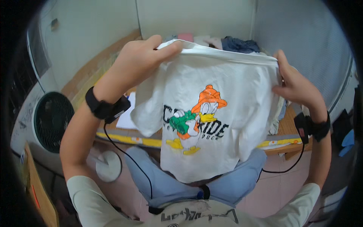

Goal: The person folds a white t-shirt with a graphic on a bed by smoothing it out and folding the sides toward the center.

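Observation:
A white T-shirt with a cartoon duck print hangs in front of me, stretched between both hands. My left hand grips the shirt's upper left edge, fingers closed over the cloth. At the upper right corner my right hand pinches the fabric between thumb and fingers. The top edge runs nearly taut from one hand to the other, and the sleeves droop at the sides. The lower hem hangs over my lap, above my light blue trousers.
Behind the shirt is a bed with a woven mat and a yellow-patterned edge. Clothes, including a dark blue garment, lie piled at its far side. A fan stands at the left. Cables run from black bands on my wrists.

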The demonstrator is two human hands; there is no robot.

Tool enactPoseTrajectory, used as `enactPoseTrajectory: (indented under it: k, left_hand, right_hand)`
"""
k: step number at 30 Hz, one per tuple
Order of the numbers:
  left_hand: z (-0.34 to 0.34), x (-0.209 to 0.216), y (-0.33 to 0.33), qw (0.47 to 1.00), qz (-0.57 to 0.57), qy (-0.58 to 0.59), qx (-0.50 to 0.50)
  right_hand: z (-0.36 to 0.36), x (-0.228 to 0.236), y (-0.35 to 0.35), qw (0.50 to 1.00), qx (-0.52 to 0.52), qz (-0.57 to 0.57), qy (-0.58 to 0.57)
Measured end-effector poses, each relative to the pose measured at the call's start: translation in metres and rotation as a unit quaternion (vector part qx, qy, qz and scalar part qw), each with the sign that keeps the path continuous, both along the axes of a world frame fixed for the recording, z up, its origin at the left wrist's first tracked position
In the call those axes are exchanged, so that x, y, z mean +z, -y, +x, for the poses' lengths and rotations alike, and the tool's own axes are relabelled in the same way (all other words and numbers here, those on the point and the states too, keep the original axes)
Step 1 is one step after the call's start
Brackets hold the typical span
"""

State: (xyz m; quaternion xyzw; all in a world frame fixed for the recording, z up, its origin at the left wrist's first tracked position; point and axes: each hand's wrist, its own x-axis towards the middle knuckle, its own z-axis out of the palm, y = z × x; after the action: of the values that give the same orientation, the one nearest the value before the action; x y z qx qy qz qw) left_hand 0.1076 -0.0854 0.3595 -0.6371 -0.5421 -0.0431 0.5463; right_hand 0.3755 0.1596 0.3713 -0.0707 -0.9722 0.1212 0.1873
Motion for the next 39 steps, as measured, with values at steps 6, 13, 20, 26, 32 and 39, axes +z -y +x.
enactPoseTrajectory:
  k: [6,13,20,26,32,39]
  left_hand:
    - [-0.028,0.023,-0.056,0.997,0.060,-0.014,-0.038]
    - [-0.007,0.005,-0.096,0.982,-0.032,0.175,-0.067]
    - [0.080,-0.036,-0.156,0.830,-0.082,0.463,-0.301]
    - [0.065,-0.126,-0.136,0.774,0.017,0.610,-0.167]
    - [-0.022,-0.284,-0.066,0.696,0.111,0.700,0.119]
    - [-0.054,-0.360,0.019,0.609,-0.228,0.623,0.435]
  right_hand:
    - [-0.024,0.016,-0.047,0.952,-0.025,0.212,-0.218]
    - [0.023,0.025,-0.086,0.910,-0.150,0.371,-0.106]
    - [0.050,0.050,-0.180,0.860,-0.159,0.474,-0.101]
    - [-0.140,-0.010,-0.160,0.840,-0.041,0.534,-0.086]
    - [-0.359,-0.240,-0.102,0.908,0.083,0.408,-0.048]
    - [-0.390,-0.337,-0.004,0.973,0.225,-0.046,0.011]
